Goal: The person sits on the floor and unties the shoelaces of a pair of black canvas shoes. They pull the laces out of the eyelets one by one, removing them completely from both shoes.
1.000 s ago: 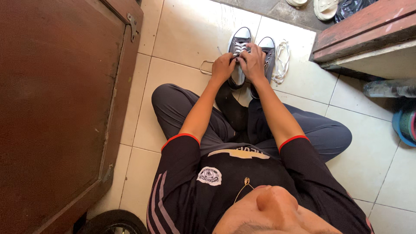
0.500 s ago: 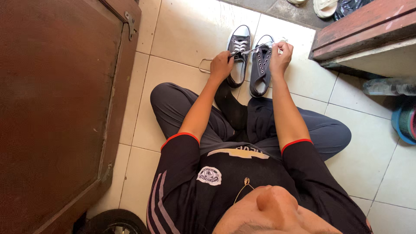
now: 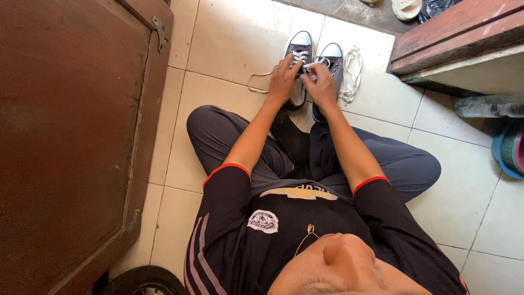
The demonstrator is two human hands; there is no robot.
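Head view: hands (image 3: 303, 82) back together over shoe (image 3: 298, 60)

Single head-worn camera, looks steeply down over wearer's own chest and crossed legs to cream tiled floor (image 3: 240, 38). Moderately near; bare hands at arm's reach, upper centre. No second view.

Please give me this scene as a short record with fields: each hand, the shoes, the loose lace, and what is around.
left hand: on the left shoe, fingers at its white lace
right hand: beside the left hand, pinching the same lace over the gap between the shoes
right shoe: grey, white toe cap, partly hidden by the right hand
loose lace: white, bunched on the tiles right of the right shoe
lace end: loops on the tiles left of the left shoe
floor: pale tiles
door: brown wood, at the left
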